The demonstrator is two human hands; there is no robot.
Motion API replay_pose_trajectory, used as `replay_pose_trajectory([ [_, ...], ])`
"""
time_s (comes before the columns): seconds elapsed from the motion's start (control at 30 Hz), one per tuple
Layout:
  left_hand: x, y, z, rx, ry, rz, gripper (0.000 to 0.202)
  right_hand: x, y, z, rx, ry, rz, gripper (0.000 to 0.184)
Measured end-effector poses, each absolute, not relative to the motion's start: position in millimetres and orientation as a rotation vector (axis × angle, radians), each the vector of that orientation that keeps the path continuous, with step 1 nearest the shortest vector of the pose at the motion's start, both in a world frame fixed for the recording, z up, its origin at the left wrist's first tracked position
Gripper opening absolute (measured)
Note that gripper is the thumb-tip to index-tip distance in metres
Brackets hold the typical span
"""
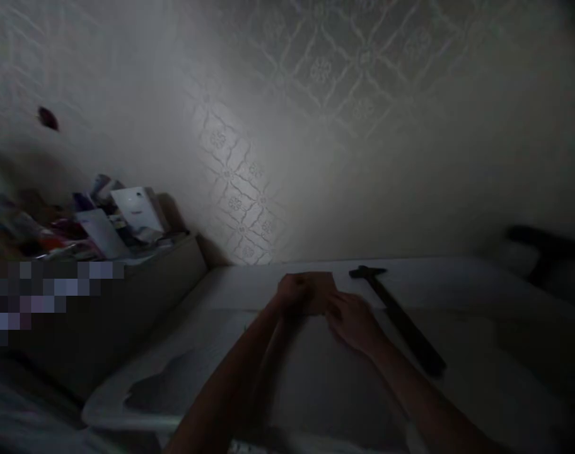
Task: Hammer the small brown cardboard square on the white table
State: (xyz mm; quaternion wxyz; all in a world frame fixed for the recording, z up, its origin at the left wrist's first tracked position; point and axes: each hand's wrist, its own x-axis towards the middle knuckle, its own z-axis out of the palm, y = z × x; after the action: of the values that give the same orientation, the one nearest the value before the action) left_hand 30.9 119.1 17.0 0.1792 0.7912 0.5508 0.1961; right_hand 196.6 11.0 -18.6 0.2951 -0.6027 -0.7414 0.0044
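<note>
A flat brown rectangular piece (320, 287), perhaps wood or cardboard, is between my hands at the far part of the table. My left hand (293, 289) is closed at its left side, fingers curled over it. At the lower right corner my right hand (354, 316) grips the edge with bent fingers. Dim light hides the fingertips and anything small in them. To the right of my right hand lies a hammer (401, 318), its head away from me and its dark handle pointing toward the near right.
The pale table (212, 353) meets a patterned wall (363, 157). On the left stands a cabinet (140, 302) topped with clutter, including a white box (139, 208). A dark blurred object (547, 246) juts in at the right.
</note>
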Motion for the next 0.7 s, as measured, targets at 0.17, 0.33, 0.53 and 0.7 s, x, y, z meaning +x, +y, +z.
replay_pose_trajectory([
  [0.17, 30.6, 122.4, 15.1, 2.267, 1.547, 0.527, 0.028, 196.5, 10.7, -17.0, -1.622, -1.981, 0.027, 0.039],
  [0.33, 29.8, 123.7, 13.2, 2.221, 1.527, 0.543, 0.029, 196.7, 9.6, -14.4, -1.624, -1.984, 0.043, 0.041],
  [0.53, 28.8, 123.6, 11.9, 2.187, 1.497, 0.576, 0.028, 197.1, 10.2, -15.5, -1.629, -1.984, 0.063, 0.04],
  [0.7, 31.0, 120.8, 9.9, 2.126, 1.537, 0.6, 0.027, 197.5, 11.3, -16.4, -1.622, -1.981, 0.06, 0.04],
])
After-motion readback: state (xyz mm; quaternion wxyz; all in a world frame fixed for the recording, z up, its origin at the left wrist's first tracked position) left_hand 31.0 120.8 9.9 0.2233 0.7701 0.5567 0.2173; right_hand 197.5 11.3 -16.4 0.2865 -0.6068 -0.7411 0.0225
